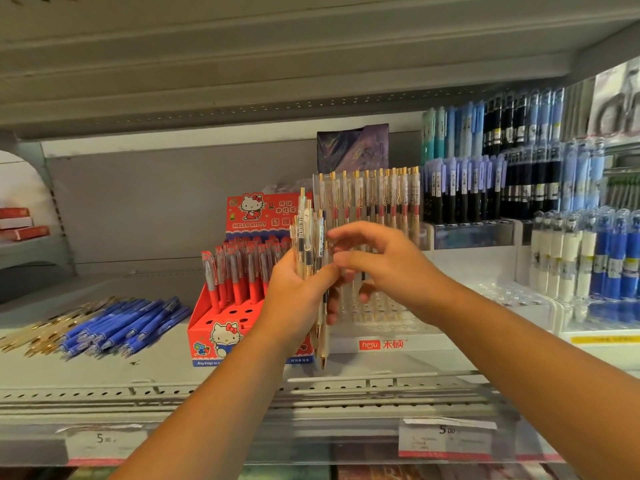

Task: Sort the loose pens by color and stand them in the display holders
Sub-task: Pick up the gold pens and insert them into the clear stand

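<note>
Far left on the shelf (104,372), loose gold pens (41,336) lie in a heap, with loose blue pens (128,323) fanned out just beside them. Next along, the red display box (221,327) holds red pens (239,271) standing in its back rows. Centre now: your left hand (298,289) grips a bundle of clear pens (311,237), fingers wrapped round it, tips pointing down. Your right hand (384,268) is at the bundle's right side, fingers curled in close to the pens, but it's blurred, so I cannot tell whether they pinch one. Behind it, the clear holder (381,327) carries a row of gold-clip pens (374,199). Further right, blue and black pens (485,188) stand in tiered racks.
</note>
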`<state>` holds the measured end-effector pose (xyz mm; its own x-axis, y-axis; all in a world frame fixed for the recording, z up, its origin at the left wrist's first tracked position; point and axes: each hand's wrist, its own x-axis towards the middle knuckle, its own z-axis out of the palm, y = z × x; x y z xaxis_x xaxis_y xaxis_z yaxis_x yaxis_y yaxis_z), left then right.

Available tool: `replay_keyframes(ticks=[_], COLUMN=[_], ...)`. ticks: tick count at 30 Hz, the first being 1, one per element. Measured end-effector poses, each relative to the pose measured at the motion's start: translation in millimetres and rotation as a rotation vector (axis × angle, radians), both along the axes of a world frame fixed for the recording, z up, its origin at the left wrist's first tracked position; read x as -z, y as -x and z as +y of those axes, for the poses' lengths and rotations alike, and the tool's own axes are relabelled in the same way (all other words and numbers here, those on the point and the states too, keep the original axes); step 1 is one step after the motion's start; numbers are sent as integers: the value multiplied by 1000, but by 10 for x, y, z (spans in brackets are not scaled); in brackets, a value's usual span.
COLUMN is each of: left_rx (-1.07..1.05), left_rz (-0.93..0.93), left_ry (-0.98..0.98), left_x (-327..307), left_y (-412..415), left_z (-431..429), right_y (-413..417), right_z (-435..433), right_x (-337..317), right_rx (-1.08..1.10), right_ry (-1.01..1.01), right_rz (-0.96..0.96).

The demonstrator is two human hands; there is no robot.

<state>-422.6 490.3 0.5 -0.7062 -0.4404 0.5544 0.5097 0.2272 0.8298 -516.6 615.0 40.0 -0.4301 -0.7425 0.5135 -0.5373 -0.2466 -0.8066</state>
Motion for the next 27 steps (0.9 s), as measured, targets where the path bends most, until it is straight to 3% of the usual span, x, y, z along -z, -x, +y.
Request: replay_keyframes(ticks=[11,18,22,27], left_rx=[-42,12,87,43], left_rz=[-70,-109,-113,-103], left_ry=[34,33,-57,-122], left_x=[-5,-6,-32,-29], left_y=[18,13,-15,-7], left_z=[51,60,79,60], right_y=[14,107,151,255], right_z=[-53,3,58,170], right_x=[66,52,54,-20], right_rx=[35,-10,-15,-80], right_ry=[59,-18,88,230], right_rz=[-151,-224,-210,-363])
